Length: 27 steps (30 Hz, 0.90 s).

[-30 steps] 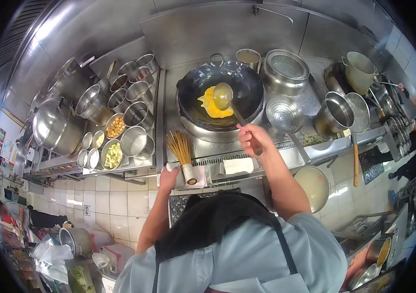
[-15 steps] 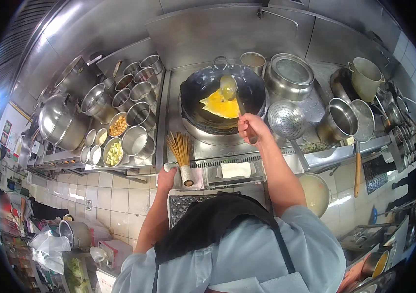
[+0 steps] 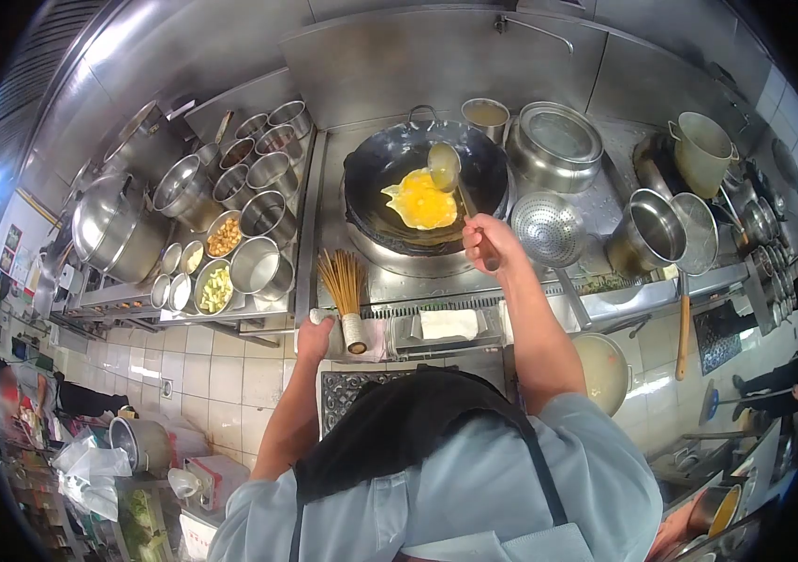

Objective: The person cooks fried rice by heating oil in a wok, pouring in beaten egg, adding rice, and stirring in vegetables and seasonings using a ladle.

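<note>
My right hand (image 3: 493,245) is closed around the handle of a metal ladle (image 3: 444,167). The ladle's bowl, wet with yellow liquid, hangs over a black wok (image 3: 371,178) on the stove. In the wok lies a yellow, partly set sheet of beaten egg (image 3: 425,199) with a ragged left edge. My left hand (image 3: 314,339) is at the stove's front edge, closed on a white cloth (image 3: 321,317); its fingers are partly hidden. Just right of that hand, a bamboo wok brush (image 3: 343,290) with a wrapped handle lies bristles away from me.
Metal pots of ingredients (image 3: 223,234) crowd the left counter. A perforated skimmer (image 3: 546,229), a lidded pot (image 3: 558,145) and a deep pot (image 3: 647,229) stand right of the wok. A folded white cloth (image 3: 450,324) lies at the front. A person (image 3: 788,384) is at far right.
The egg sheet has drawn together into a rounder, thicker patch. The ladle and my right hand have shifted slightly right. My left hand still grips the cloth.
</note>
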Tool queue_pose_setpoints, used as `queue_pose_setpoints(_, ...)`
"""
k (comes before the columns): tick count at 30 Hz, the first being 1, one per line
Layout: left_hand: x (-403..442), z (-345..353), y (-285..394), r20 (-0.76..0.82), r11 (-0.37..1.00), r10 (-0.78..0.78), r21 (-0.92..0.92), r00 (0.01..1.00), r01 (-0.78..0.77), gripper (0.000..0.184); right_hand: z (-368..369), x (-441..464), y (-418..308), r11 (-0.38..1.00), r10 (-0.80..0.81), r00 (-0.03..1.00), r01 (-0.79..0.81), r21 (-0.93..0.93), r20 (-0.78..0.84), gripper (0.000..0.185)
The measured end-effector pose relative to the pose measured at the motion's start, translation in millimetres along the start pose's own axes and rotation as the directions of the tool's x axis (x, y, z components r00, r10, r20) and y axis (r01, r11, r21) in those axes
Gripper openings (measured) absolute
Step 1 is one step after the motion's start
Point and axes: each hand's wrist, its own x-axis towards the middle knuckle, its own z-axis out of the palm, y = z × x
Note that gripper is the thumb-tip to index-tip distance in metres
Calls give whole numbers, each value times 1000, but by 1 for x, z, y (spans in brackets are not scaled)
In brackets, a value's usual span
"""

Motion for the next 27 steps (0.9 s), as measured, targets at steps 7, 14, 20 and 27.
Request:
queue_pose_setpoints(7, 5, 1, -8, 14, 999, -6, 35, 1000, 6, 62, -2, -27, -6, 991, 92, 995, -87, -103, 43, 18)
queue_pose_setpoints(14, 10, 7, -23, -26, 1000, 24, 7, 999, -24, 56, 10, -81, 15, 986, -43, 999, 42, -163, -2, 4)
queue_pose_setpoints(20, 2, 1, -3, 4, 1000, 9, -15, 1000, -9, 51, -18, -33, -2, 982, 147, 986, -136, -129, 81, 9)
queue_pose_setpoints(27, 2, 1, -7, 11, 999, 11, -43, 1000, -10, 50, 25, -57, 39, 692, -288, 946, 99, -716, -148, 15)
